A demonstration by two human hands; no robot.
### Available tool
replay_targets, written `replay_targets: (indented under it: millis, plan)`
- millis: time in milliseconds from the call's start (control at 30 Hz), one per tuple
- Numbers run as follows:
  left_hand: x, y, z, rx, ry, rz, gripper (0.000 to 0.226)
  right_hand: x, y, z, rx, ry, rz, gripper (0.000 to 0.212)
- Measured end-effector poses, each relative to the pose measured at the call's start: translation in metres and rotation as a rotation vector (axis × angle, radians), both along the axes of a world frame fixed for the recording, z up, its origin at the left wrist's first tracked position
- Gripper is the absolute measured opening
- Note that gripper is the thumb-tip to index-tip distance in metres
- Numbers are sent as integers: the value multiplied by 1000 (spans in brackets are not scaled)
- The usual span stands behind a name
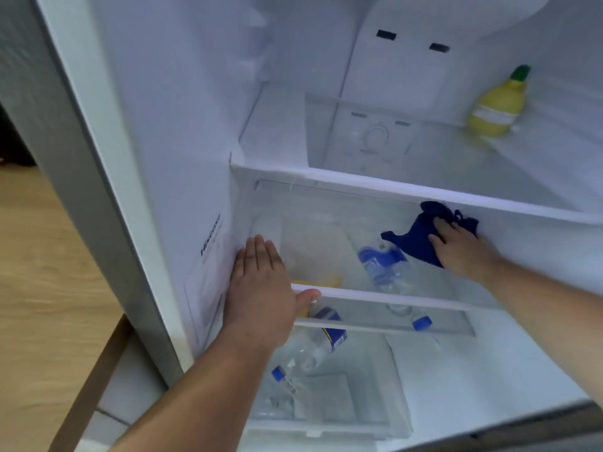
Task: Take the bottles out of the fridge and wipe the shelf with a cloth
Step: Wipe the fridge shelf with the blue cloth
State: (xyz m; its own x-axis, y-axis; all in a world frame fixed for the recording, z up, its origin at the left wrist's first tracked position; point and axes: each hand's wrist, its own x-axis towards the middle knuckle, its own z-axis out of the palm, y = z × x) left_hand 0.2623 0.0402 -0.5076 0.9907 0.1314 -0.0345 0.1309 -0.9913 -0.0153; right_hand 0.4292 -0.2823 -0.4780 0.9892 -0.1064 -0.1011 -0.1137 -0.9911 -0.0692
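My right hand presses a dark blue cloth onto the glass middle shelf of the open fridge, on its right side. My left hand lies flat on the shelf's left front corner, fingers together, thumb over the white front rim. Through the glass I see clear water bottles with blue labels and caps lying below: one under the middle, another lower left. A yellow bottle with a green cap stands on the upper shelf at the back right.
The fridge's left wall bears a sticker near my left hand. A yellow object shows under the glass by my left thumb. A transparent drawer sits at the bottom. Wooden floor lies to the left.
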Motion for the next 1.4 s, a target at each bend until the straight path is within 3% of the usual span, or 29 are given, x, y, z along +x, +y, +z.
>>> replay_targets:
  millis: [100, 167, 233, 300, 400, 500, 600, 700, 767, 900, 1100, 1167, 1300, 1400]
  plan:
    - [-2, -2, -4, -9, -2, -9, 113, -77, 17, -7, 8, 12, 96, 61]
    - [-3, -4, -2, -18, 13, -18, 113, -118, 55, -17, 90, -40, 375, 64]
    - [-3, -3, 1, -4, 8, -27, 109, -123, 106, -14, 210, -28, 573, 55]
    - [-2, -2, 3, 1, 24, -32, 108, -93, 149, -9, 150, -14, 655, 51]
    - [-3, -2, 3, 4, 45, -27, 108, -30, 149, -8, 58, 18, 579, 55]
    - [-4, 0, 2, 3, 40, -24, 108, 1, 67, -7, -6, 4, 261, 63]
    - [-2, -1, 2, 4, 36, -19, 115, -26, -1, -4, -62, 84, -16, 63]
    - [-2, -3, 5, 9, 50, -18, 129, -75, 4, -6, -35, 46, -100, 62]
    - [-4, -3, 7, 0, 73, -23, 129, -115, 36, -12, -4, -8, -72, 59]
    - [-6, -4, 12, 14, 106, -37, 127, -155, 129, -16, 133, -66, 300, 52]
    - [-5, 1, 6, 28, 112, -61, 107, -28, 178, -3, 110, 115, 613, 52]
    - [-4, -2, 5, 29, 114, -52, 106, 22, 139, -3, 46, 80, 519, 53]
    - [-1, -6, 4, 24, 82, -30, 107, 61, 8, 0, 74, 19, 39, 58]
    - [0, -7, 4, 14, 66, -34, 108, 20, -14, 0, 113, -12, 35, 52]
